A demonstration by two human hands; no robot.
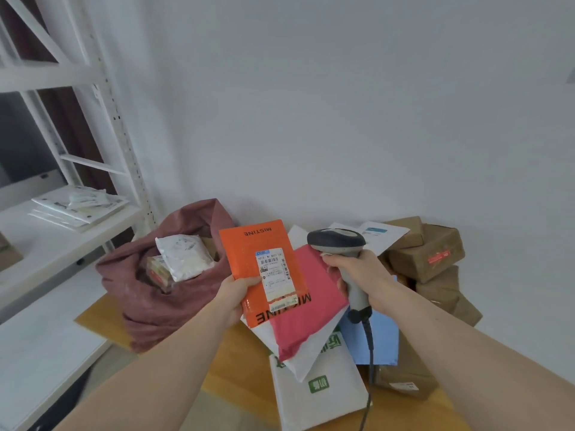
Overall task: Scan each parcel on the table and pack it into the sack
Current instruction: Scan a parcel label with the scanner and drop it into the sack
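Observation:
My left hand [238,292] grips an orange parcel [252,247] by its lower left edge and holds it up above the table, its white shipping label facing me. My right hand [354,272] holds a grey barcode scanner [337,241] by the handle, its head level with the parcel's right side and its cable hanging down. The dark red sack [149,293] stands open on the table to the left. Inside it lie a white padded parcel [183,255] and a small box.
Under my hands lie a pink mailer [308,303], white mailers with green print [323,390] and a blue one [382,340]. Brown paper parcels [426,250] are stacked at the right. The wooden table [239,368] meets a white wall; a white shelf rack [62,222] with envelopes stands left.

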